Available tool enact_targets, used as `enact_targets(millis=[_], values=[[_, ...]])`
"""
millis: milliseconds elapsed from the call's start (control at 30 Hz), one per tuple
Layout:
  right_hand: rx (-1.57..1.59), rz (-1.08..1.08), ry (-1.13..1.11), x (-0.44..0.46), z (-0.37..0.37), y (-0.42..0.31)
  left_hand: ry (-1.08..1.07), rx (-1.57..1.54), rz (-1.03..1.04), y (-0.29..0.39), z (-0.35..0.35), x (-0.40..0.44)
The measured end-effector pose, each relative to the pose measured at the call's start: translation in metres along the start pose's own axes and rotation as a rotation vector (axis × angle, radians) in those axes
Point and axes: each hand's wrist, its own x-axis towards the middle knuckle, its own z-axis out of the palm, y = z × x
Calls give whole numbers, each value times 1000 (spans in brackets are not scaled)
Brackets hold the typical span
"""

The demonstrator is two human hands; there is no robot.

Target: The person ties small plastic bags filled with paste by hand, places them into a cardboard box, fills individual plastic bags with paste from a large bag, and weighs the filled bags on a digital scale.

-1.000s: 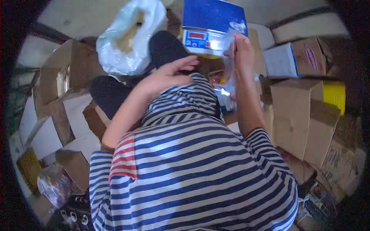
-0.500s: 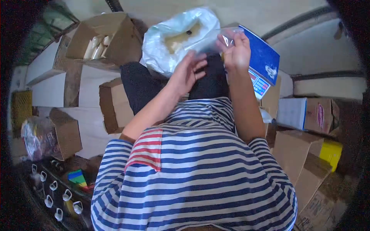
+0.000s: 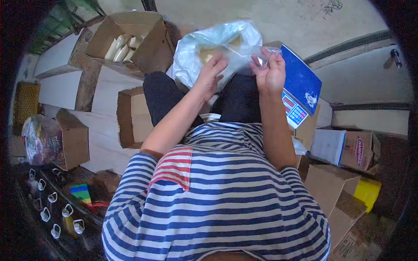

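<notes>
My right hand (image 3: 271,74) is closed on a clear plastic bag (image 3: 241,57), its fingers pinching the right end. The bag stretches leftward and looks blurred. My left hand (image 3: 210,78) is close to the bag's other end, fingers extended and loosely apart; contact with the bag is hard to make out. Behind both hands, a large white plastic sack (image 3: 187,61) stands open with pale yellowish contents, partly covered by the bag and my left hand. Just right of my right hand is a digital scale (image 3: 302,82) with a blue platform and a lit keypad.
At the upper left, a cardboard box (image 3: 150,41) contains several filled pale packets (image 3: 122,48). An open carton (image 3: 126,122) lies beside my leg. More cardboard boxes (image 3: 331,182) and a yellow container (image 3: 368,193) are at the right. Several bottles with white handles (image 3: 67,211) stand lower left.
The camera view has shifted, so surroundings sit lower. My left hand has turned upward, its fingers nearer the sack's opening. The right hand still holds the clear bag.
</notes>
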Motion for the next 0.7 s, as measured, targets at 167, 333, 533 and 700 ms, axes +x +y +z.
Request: enact_targets(millis=[167, 333, 533, 700], values=[[-19, 8, 14, 10, -8, 7, -119, -200, -28, -4, -11, 14], [-273, 82, 23, 16, -19, 20, 43, -53, 48, 18, -19, 11], [-1025, -654, -71, 0, 2, 37, 135, 304, 286, 47, -33, 5], [-654, -53, -533, -18, 46, 56, 41, 773, 538, 37, -42, 4]])
